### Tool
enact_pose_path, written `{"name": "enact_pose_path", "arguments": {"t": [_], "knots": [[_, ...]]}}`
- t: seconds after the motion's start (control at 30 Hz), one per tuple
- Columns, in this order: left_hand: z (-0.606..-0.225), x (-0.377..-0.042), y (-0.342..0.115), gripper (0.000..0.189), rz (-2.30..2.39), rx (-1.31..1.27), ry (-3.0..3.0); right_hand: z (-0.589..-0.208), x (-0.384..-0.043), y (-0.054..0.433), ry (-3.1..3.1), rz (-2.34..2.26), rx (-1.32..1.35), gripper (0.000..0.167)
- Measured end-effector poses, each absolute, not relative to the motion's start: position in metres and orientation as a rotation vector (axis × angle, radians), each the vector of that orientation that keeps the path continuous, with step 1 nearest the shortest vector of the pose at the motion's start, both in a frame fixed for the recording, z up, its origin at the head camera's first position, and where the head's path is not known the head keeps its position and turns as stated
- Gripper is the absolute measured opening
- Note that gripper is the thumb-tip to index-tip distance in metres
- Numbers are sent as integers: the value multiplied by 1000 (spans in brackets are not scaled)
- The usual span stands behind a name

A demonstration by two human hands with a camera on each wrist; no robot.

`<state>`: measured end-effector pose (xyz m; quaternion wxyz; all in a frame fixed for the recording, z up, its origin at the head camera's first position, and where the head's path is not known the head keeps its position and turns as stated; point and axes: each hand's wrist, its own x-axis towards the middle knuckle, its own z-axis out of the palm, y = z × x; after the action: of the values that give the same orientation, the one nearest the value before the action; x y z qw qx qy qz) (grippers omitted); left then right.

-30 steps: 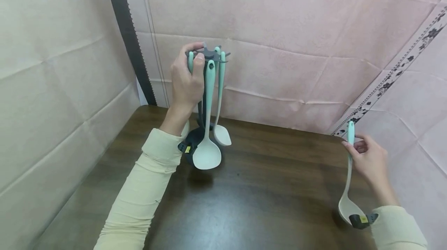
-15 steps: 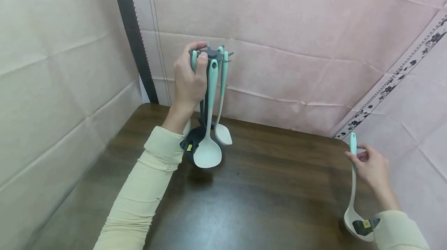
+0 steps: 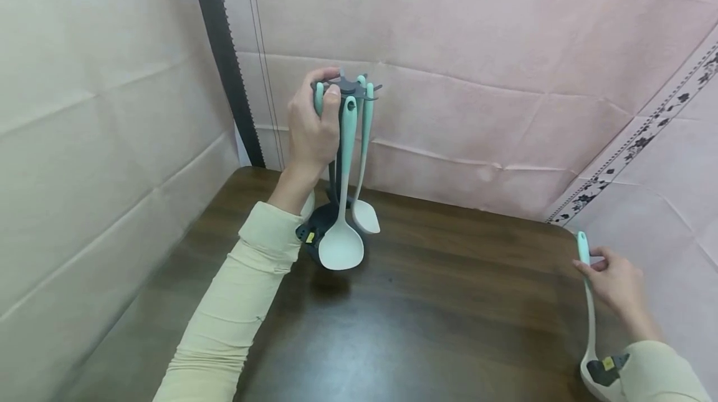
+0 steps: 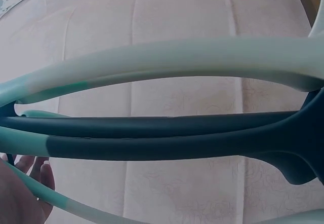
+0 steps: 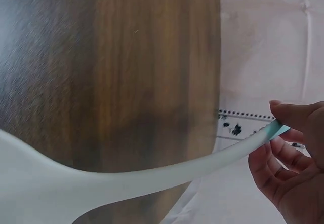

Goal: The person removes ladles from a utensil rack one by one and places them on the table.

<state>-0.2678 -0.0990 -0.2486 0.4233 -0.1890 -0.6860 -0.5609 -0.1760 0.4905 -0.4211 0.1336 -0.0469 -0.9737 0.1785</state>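
My left hand (image 3: 315, 131) grips the top of a dark utensil rack (image 3: 349, 86) at the back left of the table, with thumb and fingers around one mint-green handle there. Several utensils hang from the rack, among them a white ladle (image 3: 341, 249) in front and a white turner (image 3: 366, 218) behind it. One utensil in the left wrist view has a dark shaft (image 4: 152, 148) below its mint grip. At the far right, my right hand (image 3: 617, 283) pinches another white ladle (image 5: 167, 176) by its mint handle, head downward. The wrist camera and sleeve partly hide that ladle's head.
The brown wooden table (image 3: 449, 302) runs between the two hands. A pale cloth wall (image 3: 460, 90) stands behind its back edge, with further cloth at the left and right. A floral border (image 3: 634, 140) runs down the back right corner.
My right hand has moved down and to the right, towards me, carrying the ladle. The left hand keeps its grip on the rack; the whole view has shifted slightly.
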Motion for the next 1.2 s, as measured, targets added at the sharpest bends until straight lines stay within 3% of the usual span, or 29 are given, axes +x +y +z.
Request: {"name": "enact_pose_path", "arguments": {"t": [0.5,1.2], "knots": [[-249,-272,-102,57,-1416,-452,-1677,-442,-176,513,-2958,441,-103,38],[-250,-266,-99,58,-1459,-494,-1710,-471,-167,521,-3066,498,-231,57]]}}
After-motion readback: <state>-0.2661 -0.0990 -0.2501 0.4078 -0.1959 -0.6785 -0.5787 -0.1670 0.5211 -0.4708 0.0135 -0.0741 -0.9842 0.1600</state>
